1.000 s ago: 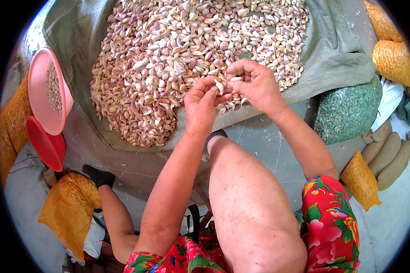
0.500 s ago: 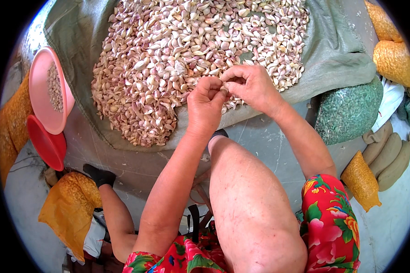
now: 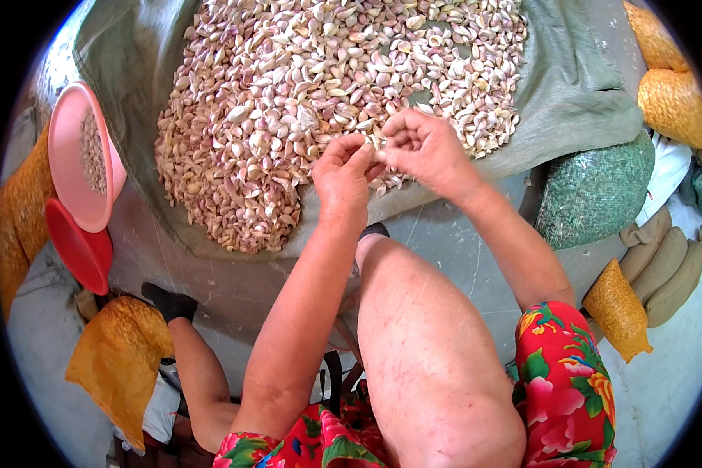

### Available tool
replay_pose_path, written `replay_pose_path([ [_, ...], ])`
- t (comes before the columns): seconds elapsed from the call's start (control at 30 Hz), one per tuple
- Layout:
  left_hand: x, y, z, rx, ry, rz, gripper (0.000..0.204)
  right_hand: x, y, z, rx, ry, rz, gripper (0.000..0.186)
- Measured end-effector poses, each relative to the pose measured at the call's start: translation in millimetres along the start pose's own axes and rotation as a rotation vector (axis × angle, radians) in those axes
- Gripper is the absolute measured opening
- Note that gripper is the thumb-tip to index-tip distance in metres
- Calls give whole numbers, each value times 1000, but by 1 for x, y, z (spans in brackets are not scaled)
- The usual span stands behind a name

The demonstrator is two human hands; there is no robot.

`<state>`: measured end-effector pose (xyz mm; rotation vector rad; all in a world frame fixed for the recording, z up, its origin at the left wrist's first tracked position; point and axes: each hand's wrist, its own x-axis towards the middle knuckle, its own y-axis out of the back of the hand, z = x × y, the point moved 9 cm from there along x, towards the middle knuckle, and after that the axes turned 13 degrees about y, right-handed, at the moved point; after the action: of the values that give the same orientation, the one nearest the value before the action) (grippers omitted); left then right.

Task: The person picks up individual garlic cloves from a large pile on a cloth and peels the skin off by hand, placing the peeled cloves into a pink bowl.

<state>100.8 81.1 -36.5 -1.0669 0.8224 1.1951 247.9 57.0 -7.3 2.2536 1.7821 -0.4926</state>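
Heap of small, teardrop-shaped garlic cloves (image 3: 242, 148): cream-white, flushed pink to purple.
Woven plastic sheet (image 3: 573, 117), grey-green; round pale-pink plastic basin (image 3: 66, 160), unpatterned; round red plastic basin (image 3: 76, 251), likewise plain; rounded woven sack (image 3: 597, 191), mottled dark and pale green; soft mesh bag (image 3: 121, 363), orange-yellow; printed cloth sleeve (image 3: 565, 382), red ground, pink and yellow flowers, green leaves, touches of blue; elongated cloth bundles (image 3: 661, 269), beige-brown; hard floor (image 3: 444, 249), grey with pale streaks.

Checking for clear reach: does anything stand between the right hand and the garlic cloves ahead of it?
Nothing visible does: the right hand is at the near edge of the garlic cloves. The left hand is close beside it, on its left.
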Motion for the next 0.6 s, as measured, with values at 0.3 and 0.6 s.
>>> replay_pose_path([
  [0.3,-5,8,-10,-151,-106,49,12,-16,-23,23,293,-165,211,30],
  [0.6,-7,11,6,-69,-301,18,12,-12,-26,19,244,-118,132,28],
])
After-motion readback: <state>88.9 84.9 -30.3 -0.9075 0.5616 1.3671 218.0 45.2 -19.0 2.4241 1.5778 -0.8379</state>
